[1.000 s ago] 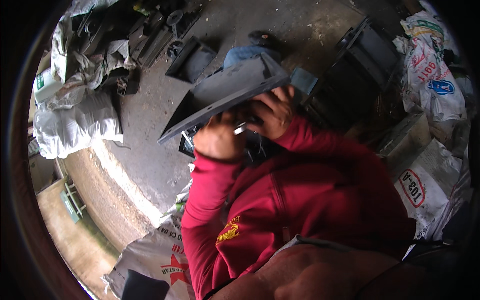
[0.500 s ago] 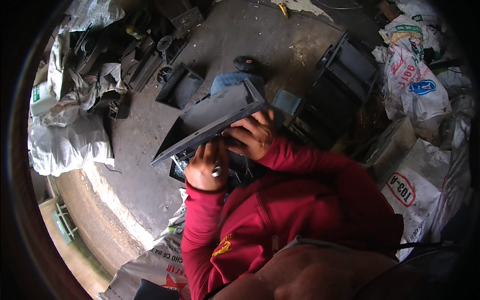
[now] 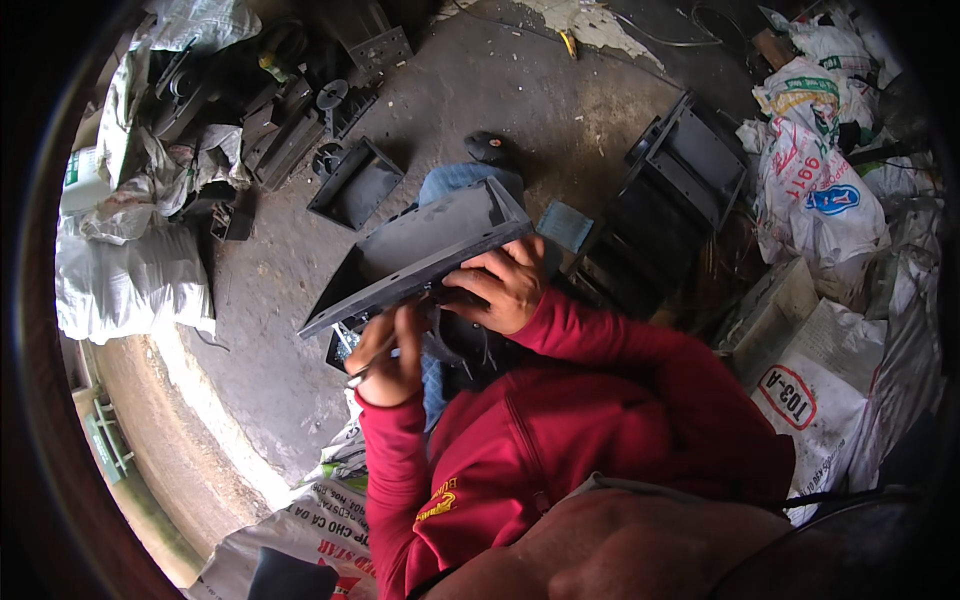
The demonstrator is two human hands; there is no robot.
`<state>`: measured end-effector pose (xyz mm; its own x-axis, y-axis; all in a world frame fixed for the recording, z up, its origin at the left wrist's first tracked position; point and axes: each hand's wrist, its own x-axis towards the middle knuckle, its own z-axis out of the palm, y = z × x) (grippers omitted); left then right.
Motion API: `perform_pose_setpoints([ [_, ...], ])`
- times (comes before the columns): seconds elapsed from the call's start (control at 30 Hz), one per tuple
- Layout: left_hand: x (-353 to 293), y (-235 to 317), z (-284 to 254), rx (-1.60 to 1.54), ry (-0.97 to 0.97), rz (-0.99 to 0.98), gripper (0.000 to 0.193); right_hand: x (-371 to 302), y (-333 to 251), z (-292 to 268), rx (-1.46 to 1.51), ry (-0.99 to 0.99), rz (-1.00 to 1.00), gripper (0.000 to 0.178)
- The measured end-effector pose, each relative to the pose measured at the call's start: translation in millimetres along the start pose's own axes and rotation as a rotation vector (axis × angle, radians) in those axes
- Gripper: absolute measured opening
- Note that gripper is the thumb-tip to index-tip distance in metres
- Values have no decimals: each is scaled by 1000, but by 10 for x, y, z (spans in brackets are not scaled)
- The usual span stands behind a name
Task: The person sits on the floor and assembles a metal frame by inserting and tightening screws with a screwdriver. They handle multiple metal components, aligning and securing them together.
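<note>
Grey metal housing [image 3: 420,240], held tilted above the floor [image 3: 265,300]. The left hand [image 3: 395,348] has moved back from its near edge, fingers closed on a metal tool [image 3: 361,375] now angled toward the floor's bright left edge, suggesting a regrip. The right hand [image 3: 505,285] stays at that edge's right end, fingers bent; clamping cannot be told. Beyond: dark tray [image 3: 355,185].

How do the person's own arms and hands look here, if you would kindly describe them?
Both arms wear long, loose red sleeves that end around the wrists; the left sleeve and right sleeve show folds. The left hand and right hand are bare, with no gloves.
</note>
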<state>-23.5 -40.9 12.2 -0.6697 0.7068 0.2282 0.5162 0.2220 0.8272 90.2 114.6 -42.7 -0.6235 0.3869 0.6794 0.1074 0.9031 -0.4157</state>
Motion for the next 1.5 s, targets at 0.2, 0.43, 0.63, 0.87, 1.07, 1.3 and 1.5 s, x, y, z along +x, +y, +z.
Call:
perform_pose_setpoints([
  [0.2,219,314,203,675,-115,227,8,-52,46,42,-10,-59,-22,30],
  [0.43,-28,-276,-32,-569,-38,-366,33,-28,-3,65,11,-12,-38,32],
  [0.63,69,113,51,135,-15,71,12,0,12,28,39,-24,1,31],
  [0.87,270,332,42,362,-102,394,7,-39,28,24,-36,-105,-4,31],
  [1.07,-7,95,-312,-76,-62,-45,22,-126,175,-5,210,198,-35,61],
  [1.3,68,284,-133,237,-29,83,12,-85,511,56,270,263,-112,129],
  [1.5,108,377,32,479,-122,277,15,-67,572,3,512,104,-1,144],
])
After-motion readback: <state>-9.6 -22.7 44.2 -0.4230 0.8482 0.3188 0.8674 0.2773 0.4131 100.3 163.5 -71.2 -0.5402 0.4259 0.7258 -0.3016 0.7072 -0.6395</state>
